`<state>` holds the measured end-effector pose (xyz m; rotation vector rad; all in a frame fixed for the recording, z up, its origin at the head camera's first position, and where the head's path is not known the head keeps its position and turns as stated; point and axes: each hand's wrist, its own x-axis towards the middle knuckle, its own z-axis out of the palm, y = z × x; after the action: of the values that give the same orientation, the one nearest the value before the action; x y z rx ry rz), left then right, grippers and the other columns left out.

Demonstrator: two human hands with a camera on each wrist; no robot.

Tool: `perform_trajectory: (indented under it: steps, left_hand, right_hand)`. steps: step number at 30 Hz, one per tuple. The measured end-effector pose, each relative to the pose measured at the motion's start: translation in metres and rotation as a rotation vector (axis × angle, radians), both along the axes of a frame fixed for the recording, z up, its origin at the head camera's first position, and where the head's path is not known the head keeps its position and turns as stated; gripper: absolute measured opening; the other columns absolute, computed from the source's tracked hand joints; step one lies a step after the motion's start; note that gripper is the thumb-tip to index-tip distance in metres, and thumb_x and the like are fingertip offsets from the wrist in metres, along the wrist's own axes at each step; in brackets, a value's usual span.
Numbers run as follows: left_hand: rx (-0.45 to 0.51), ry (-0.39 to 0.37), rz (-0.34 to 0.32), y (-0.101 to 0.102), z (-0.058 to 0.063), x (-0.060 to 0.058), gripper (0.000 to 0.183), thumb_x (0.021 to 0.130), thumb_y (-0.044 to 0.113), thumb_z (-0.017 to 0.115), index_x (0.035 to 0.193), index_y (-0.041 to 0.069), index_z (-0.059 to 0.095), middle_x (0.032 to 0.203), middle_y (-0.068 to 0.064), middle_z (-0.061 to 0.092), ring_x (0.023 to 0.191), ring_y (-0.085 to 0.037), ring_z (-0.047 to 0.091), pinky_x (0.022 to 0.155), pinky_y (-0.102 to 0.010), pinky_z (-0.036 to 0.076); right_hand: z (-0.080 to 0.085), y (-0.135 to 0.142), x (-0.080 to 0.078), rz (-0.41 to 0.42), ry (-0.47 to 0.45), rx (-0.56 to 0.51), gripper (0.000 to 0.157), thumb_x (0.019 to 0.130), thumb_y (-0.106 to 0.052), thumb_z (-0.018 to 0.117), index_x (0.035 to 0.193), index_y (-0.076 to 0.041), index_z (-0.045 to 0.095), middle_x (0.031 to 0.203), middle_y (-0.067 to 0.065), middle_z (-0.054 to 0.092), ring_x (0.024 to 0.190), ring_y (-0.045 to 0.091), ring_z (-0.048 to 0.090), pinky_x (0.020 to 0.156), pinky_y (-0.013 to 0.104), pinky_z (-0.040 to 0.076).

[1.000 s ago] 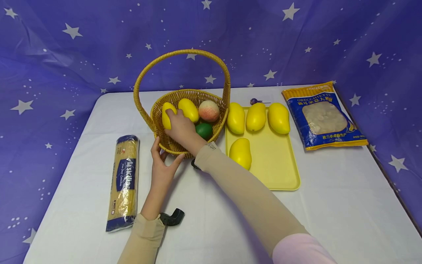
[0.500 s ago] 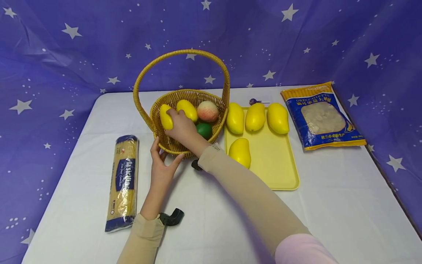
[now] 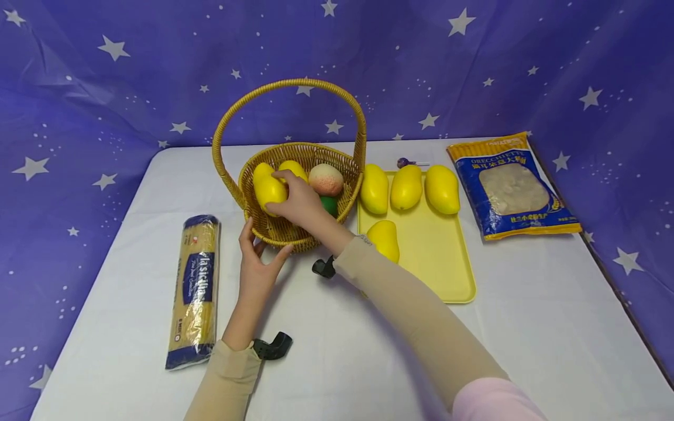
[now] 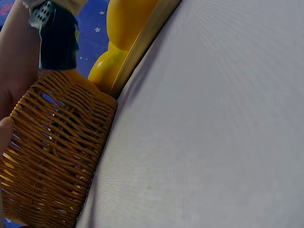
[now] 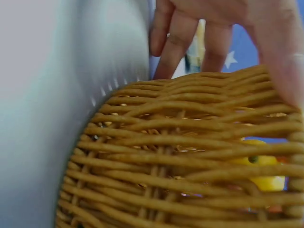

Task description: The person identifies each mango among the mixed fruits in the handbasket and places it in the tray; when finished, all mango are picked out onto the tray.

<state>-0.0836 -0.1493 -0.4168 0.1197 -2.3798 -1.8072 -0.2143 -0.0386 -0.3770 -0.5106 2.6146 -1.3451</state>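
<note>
In the head view my right hand (image 3: 302, 202) reaches into the wicker basket (image 3: 281, 238) and grips a yellow mango (image 3: 268, 192) between thumb and fingers, at the basket's left end. Beside it in the basket lie a second mango (image 3: 292, 168), a pale pink peach (image 3: 325, 179) and a dark green rounded thing (image 3: 330, 206), partly hidden by the hand. My left hand (image 3: 258, 272) holds the basket's near left side, thumb on the front wall and fingers round the left. The right wrist view shows the woven wall (image 5: 156, 142) close up, with the left hand's fingers spanning it.
Right of the basket, a yellow tray (image 3: 442, 275) bears several mangoes (image 3: 406, 187). A wrapped lollipop (image 3: 403, 163) lies behind it and an orecchiette bag (image 3: 513, 187) to its right. A pasta pack (image 3: 193, 292) lies at left. The basket's tall handle (image 3: 305, 83) arches overhead.
My right hand has drawn the gripped mango up and slightly toward me, so more of it shows. The peach has shifted a little left. The left hand stays on the basket.
</note>
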Motion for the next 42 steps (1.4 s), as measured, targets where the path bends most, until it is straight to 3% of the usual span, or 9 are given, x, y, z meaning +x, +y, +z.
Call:
perform_trajectory:
  steps: [8, 13, 21, 27, 36, 42]
  left_hand:
    - [-0.008, -0.002, 0.005, 0.0, 0.001, 0.001, 0.089, 0.09, 0.014, 0.069, 0.154, 0.01, 0.008, 0.154, -0.023, 0.016, 0.132, -0.042, 0.037, 0.11, -0.05, 0.03]
    - [-0.008, 0.002, -0.001, 0.001, 0.001, 0.001, 0.088, 0.091, 0.015, 0.069, 0.154, 0.01, 0.008, 0.154, -0.024, 0.015, 0.132, -0.043, 0.036, 0.109, -0.051, 0.03]
    - [0.002, 0.005, -0.009, -0.001, -0.001, 0.0, 0.089, 0.091, 0.017, 0.069, 0.154, 0.012, 0.007, 0.155, -0.022, 0.015, 0.133, -0.041, 0.036, 0.109, -0.052, 0.03]
    - [-0.002, -0.009, -0.006, 0.0, 0.0, 0.001, 0.089, 0.091, 0.019, 0.069, 0.154, 0.012, 0.007, 0.155, -0.021, 0.016, 0.133, -0.04, 0.036, 0.109, -0.052, 0.031]
    - [0.0, -0.011, -0.001, -0.001, 0.0, 0.001, 0.09, 0.091, 0.018, 0.069, 0.155, 0.013, 0.007, 0.154, -0.022, 0.017, 0.132, -0.038, 0.037, 0.109, -0.051, 0.03]
    - [0.014, -0.013, -0.004, -0.001, -0.002, 0.0, 0.09, 0.09, 0.017, 0.07, 0.155, 0.014, 0.007, 0.155, -0.022, 0.016, 0.134, -0.038, 0.035, 0.11, -0.051, 0.03]
  right_hand:
    - [0.0, 0.014, 0.006, -0.022, -0.098, -0.254, 0.064, 0.084, -0.022, 0.076, 0.14, -0.019, 0.046, 0.127, 0.008, 0.054, 0.114, 0.02, 0.054, 0.073, 0.026, 0.055]
    - [0.001, 0.026, 0.013, -0.021, -0.162, -0.359, 0.064, 0.084, -0.02, 0.076, 0.14, -0.021, 0.046, 0.124, 0.01, 0.053, 0.105, 0.023, 0.059, 0.071, 0.028, 0.057]
    - [0.007, 0.048, 0.026, 0.009, -0.182, -0.478, 0.065, 0.085, -0.017, 0.075, 0.142, -0.02, 0.043, 0.128, 0.011, 0.052, 0.089, 0.025, 0.065, 0.074, 0.033, 0.057]
    - [0.009, 0.063, 0.039, 0.003, -0.203, -0.573, 0.065, 0.086, -0.012, 0.075, 0.142, -0.022, 0.044, 0.131, 0.01, 0.049, 0.09, 0.026, 0.066, 0.076, 0.036, 0.057]
    - [0.016, 0.083, 0.061, 0.015, -0.162, -0.659, 0.063, 0.086, -0.008, 0.073, 0.141, -0.022, 0.045, 0.131, 0.009, 0.048, 0.093, 0.027, 0.066, 0.08, 0.038, 0.056]
    - [0.014, 0.103, 0.075, -0.039, -0.193, -0.664, 0.065, 0.085, -0.008, 0.074, 0.141, -0.023, 0.044, 0.131, 0.01, 0.046, 0.099, 0.027, 0.064, 0.081, 0.036, 0.056]
